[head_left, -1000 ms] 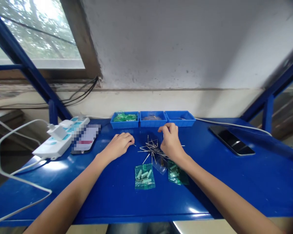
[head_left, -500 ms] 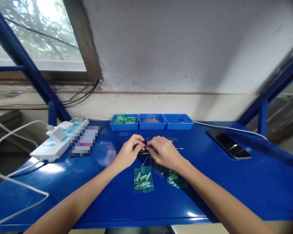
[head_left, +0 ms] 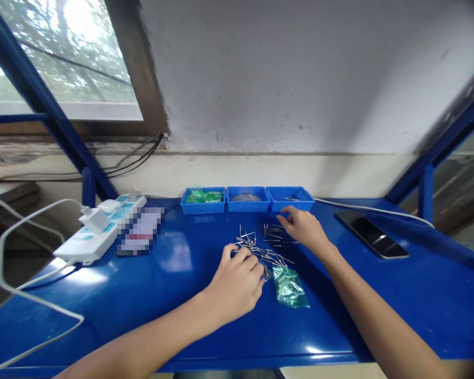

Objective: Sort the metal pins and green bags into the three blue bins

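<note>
Several thin metal blind rivets (head_left: 260,251) lie in a loose pile on the blue table. At the pile's near left edge is my left hand (head_left: 237,281), its fingers bent downward; their tips and whatever is in them are hidden. My right hand (head_left: 303,226) hovers just in front of the right blue bin, thumb and forefinger slightly apart, and nothing shows between them. Below it to the left lies a smaller group of rivets (head_left: 274,231). A green plastic packet (head_left: 290,288) rests at the near end of the pile. A small clear bag (head_left: 266,273) shows partly beside my left hand.
Three blue bins stand along the wall: the left bin (head_left: 203,208) has green packets, the middle bin (head_left: 248,207) clear bags, the right bin (head_left: 291,206) a few rivets. A phone (head_left: 373,234) lies right; a power strip (head_left: 98,229) and blurred-out flat object (head_left: 141,229) lie left.
My hands were together over the pile and have parted. The left came nearer, over where a green packet of pale cylinders lay. The right moved back toward the right bin, uncovering the rivets.
</note>
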`<control>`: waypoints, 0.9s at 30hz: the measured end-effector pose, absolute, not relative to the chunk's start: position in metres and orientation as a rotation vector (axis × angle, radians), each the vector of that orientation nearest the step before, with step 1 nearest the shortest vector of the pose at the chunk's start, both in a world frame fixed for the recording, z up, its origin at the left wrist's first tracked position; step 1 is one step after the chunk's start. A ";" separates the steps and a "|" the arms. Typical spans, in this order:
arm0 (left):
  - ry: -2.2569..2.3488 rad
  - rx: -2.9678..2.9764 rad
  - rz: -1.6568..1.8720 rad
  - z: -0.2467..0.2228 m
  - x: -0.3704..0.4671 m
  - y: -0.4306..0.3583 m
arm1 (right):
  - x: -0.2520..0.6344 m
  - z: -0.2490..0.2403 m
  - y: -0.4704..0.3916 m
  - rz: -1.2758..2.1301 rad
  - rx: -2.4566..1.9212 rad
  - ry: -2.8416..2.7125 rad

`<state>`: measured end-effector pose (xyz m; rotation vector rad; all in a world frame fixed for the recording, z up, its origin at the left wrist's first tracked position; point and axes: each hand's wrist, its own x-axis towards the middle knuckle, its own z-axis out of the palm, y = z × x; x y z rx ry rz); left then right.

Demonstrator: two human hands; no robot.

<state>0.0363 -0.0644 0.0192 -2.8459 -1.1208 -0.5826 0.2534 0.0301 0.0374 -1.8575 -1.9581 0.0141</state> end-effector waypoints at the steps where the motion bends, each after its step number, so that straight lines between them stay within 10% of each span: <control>1: -1.125 -2.817 -0.611 0.020 0.035 -0.062 | 0.249 0.035 0.026 0.108 -1.754 -2.011; 14: -1.387 -2.751 -1.383 0.030 0.002 -0.030 | 0.175 0.036 -0.009 1.210 -0.986 -1.599; 27: -1.576 -2.785 -0.555 0.020 -0.015 -0.021 | 0.217 0.113 0.022 -0.675 -1.030 -1.320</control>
